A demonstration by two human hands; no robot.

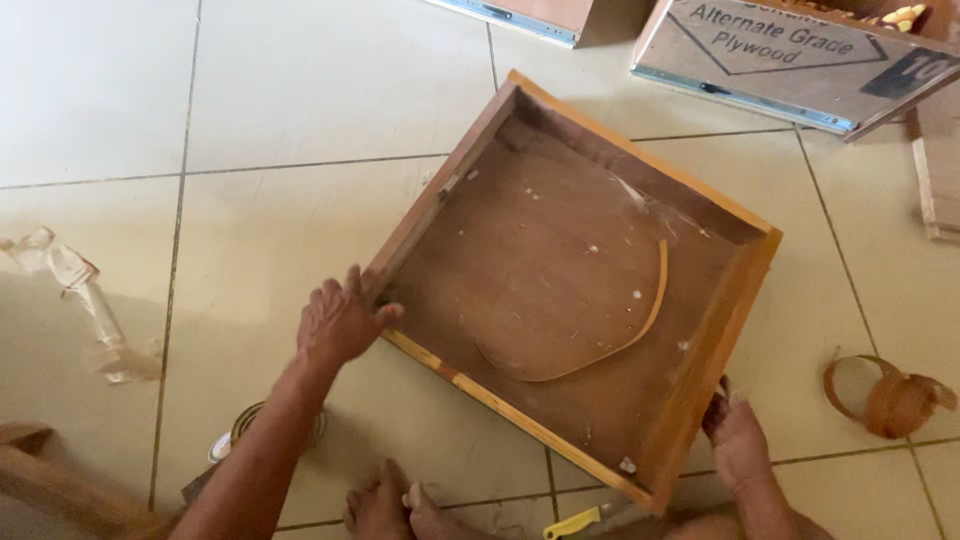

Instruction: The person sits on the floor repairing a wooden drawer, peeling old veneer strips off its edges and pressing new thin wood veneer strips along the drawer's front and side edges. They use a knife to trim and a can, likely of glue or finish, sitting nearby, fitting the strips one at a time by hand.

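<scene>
Our right hand [738, 440] hides its fingers behind the wooden drawer's [560, 270] outer wall, so we cannot tell its grip. Below our left hand [340, 322], a round tin [240, 435] is mostly covered by the forearm. Far above the right hand, a plywood board [790, 55] and another panel [520, 15] are cut off by the top edge.

You have single head view: looks steeply down, close, at drawer [570, 290] on tiled floor [250, 230], between your hands.
</scene>
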